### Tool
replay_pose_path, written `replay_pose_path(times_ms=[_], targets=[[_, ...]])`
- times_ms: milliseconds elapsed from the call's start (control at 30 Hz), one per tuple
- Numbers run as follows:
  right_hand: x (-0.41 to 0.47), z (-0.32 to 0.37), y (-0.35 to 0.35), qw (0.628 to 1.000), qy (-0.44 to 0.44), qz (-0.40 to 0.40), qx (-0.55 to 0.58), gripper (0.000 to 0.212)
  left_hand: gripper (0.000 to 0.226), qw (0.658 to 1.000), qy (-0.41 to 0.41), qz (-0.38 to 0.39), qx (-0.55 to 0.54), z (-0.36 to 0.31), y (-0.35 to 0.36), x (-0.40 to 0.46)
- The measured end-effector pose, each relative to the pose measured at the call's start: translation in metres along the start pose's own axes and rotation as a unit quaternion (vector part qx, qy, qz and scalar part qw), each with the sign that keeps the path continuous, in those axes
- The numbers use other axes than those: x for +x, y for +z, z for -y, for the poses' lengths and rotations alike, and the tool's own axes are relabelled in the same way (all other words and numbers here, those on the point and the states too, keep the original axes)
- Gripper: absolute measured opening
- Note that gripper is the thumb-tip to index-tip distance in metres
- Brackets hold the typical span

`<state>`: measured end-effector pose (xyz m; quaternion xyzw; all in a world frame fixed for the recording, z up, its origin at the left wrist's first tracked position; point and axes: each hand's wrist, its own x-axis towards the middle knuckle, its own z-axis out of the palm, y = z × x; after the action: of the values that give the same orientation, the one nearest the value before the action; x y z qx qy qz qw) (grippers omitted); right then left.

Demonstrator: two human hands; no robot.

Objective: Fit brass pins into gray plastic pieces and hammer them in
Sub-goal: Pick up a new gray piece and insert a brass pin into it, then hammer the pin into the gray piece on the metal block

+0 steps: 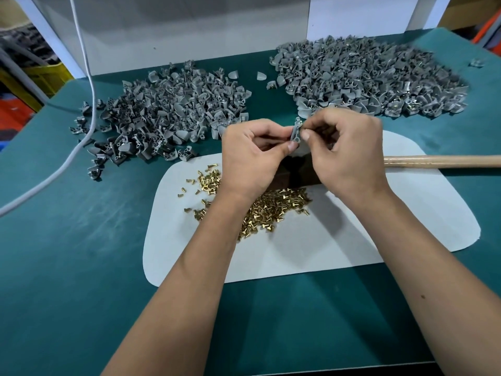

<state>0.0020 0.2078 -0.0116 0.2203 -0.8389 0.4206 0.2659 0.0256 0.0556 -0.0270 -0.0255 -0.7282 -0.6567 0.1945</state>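
Note:
My left hand point(252, 156) pinches a small gray plastic piece point(296, 132) between thumb and forefinger, held upright above the white mat point(339, 240). My right hand point(349, 153) has its thumb and fingertips closed against the piece's right side; whatever it pinches there is too small to make out. A heap of brass pins point(271, 210) lies on the mat under my wrists. A dark block point(292, 175) sits beneath my hands, mostly hidden. A wooden hammer handle point(444, 161) lies to the right; its head is hidden by my right hand.
One pile of gray pieces point(168, 112) lies at the back left, another point(371, 77) at the back right, both on the green table point(81, 240). A white cable point(89, 109) runs down the left side. A white panel point(173, 33) stands behind.

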Motion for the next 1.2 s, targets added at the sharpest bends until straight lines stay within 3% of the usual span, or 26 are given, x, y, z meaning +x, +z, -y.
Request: replay_pose_path(times_ms=[400, 600, 833, 1033, 1133, 1200], targets=[[-0.002, 0.006, 0.003, 0.999, 0.050, 0.015, -0.010, 0.008, 0.023, 1.000, -0.001, 0.004, 0.030, -0.004, 0.003, -0.005], [0.002, 0.003, -0.004, 0.999, 0.019, 0.031, 0.016, 0.012, 0.024, 0.996, 0.033, -0.037, 0.077, -0.006, 0.007, -0.008], [0.003, -0.001, -0.006, 0.998, -0.010, 0.066, 0.021, 0.013, 0.035, 0.995, 0.036, -0.032, 0.085, -0.003, 0.002, -0.005], [0.008, -0.008, -0.016, 0.997, -0.002, 0.080, -0.010, 0.012, 0.015, 0.992, 0.040, -0.021, 0.114, 0.000, -0.003, -0.001], [0.016, -0.026, -0.040, 0.986, 0.058, 0.136, -0.075, 0.009, 0.012, 0.972, 0.048, 0.007, 0.230, 0.003, -0.009, 0.003], [0.020, -0.041, -0.056, 0.954, 0.097, 0.241, -0.149, 0.011, 0.012, 0.967, 0.015, 0.032, 0.252, 0.005, -0.014, 0.006]])
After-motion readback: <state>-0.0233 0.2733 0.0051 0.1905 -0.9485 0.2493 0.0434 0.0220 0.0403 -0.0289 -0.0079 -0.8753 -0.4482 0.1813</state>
